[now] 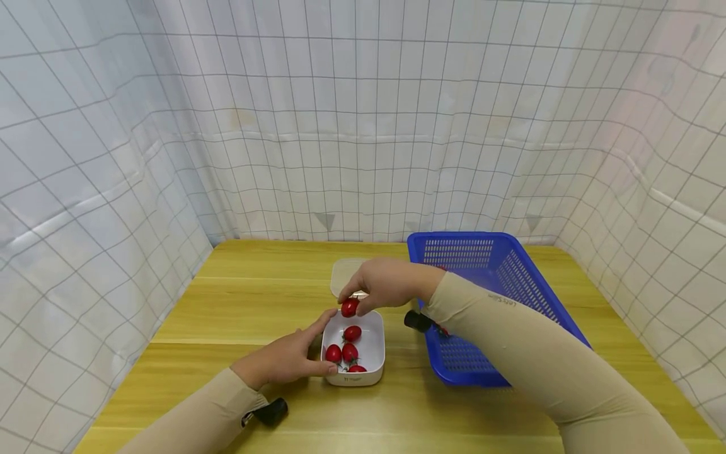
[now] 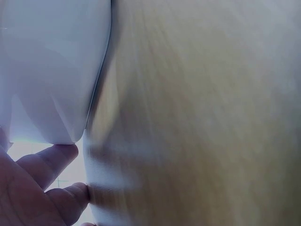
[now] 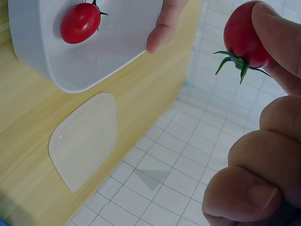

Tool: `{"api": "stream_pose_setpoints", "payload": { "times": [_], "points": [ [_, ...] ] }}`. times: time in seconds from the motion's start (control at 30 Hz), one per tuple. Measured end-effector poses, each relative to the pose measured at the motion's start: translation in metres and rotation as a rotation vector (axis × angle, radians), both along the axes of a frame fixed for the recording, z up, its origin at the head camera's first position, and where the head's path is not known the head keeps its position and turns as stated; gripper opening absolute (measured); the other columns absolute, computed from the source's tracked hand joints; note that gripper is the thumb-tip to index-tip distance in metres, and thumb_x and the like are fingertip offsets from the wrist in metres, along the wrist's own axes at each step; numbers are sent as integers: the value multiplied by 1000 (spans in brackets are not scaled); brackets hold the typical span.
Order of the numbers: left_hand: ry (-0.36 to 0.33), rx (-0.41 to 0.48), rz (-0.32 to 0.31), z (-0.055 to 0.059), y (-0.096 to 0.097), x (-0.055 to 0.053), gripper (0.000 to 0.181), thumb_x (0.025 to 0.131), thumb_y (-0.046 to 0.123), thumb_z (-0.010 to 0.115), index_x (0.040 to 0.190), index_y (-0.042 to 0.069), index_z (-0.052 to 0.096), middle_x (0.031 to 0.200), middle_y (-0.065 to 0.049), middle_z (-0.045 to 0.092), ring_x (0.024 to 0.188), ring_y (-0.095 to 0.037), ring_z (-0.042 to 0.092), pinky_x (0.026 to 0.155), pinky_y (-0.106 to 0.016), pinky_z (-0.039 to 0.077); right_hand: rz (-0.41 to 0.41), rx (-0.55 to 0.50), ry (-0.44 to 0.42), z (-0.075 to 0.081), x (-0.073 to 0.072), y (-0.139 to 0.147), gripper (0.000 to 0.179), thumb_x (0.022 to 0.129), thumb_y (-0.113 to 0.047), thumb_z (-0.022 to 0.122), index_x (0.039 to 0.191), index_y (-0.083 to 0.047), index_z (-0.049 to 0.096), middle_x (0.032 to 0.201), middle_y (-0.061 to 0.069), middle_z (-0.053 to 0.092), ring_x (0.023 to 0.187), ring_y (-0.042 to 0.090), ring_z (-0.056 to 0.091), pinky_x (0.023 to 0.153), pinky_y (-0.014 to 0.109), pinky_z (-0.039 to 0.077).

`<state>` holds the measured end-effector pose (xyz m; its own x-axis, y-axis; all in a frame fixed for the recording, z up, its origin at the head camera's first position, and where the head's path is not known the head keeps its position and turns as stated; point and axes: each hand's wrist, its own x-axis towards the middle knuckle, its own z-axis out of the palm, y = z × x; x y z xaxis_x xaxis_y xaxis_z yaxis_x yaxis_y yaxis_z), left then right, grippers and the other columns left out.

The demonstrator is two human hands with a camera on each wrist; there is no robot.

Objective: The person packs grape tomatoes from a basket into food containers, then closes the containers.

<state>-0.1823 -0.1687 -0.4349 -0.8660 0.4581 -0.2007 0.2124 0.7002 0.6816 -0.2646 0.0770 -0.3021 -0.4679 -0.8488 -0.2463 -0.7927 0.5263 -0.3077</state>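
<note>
A white square container (image 1: 372, 343) stands on the table with several red cherry tomatoes (image 1: 350, 352) inside. My left hand (image 1: 286, 356) holds the container at its left side, thumb at the front corner and index finger toward the back. In the left wrist view, fingertips (image 2: 66, 153) touch the container's white wall (image 2: 51, 70). Above the container's back rim, my right hand (image 1: 388, 282) pinches one cherry tomato (image 1: 350, 307) between thumb and fingers. The right wrist view shows this tomato (image 3: 244, 35) with its green stem leaves hanging down, and another tomato (image 3: 81, 23) lying in the container.
A blue perforated basket (image 1: 459, 236) stands on the right, partly hidden under my right forearm; bits of red show at its left side. Behind the container lies a translucent flat lid (image 1: 343, 274). A white grid-patterned curtain (image 1: 363, 126) surrounds the wooden table (image 1: 255, 309).
</note>
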Motion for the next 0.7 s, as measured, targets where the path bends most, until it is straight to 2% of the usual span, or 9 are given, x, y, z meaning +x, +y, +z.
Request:
{"api": "stream_pose_setpoints", "payload": {
  "times": [0.2, 0.47, 0.7],
  "points": [
    [-10, 0, 2, 0, 0, 0, 109, 90, 59, 77, 171, 36, 7, 171, -17, 31, 153, -45, 39, 121, -71, 32, 23, -8, -6, 1, 3, -2, 37, 100, -24, 74, 137, -24, 73, 122, -13, 76, 95, 10, 62, 85, 27, 54],
    [-9, -17, 14, 2, 1, 1, 111, 90, 60, 77, 171, 33, 7, 171, -18, 32, 154, -47, 37, 122, -73, 27, 29, -17, -36, 2, 7, -5, 37, 99, -21, 75, 136, -21, 74, 124, -12, 76, 112, 6, 64, 100, 27, 54],
    [8, -13, 10, 3, 1, 2, 111, 90, 57, 78, 171, 27, 8, 170, -18, 34, 153, -47, 39, 125, -71, 22, 43, -23, -50, 2, 9, -7, 36, 99, -19, 74, 135, -20, 74, 120, -12, 76, 108, 10, 65, 95, 26, 53]
  ]
}}
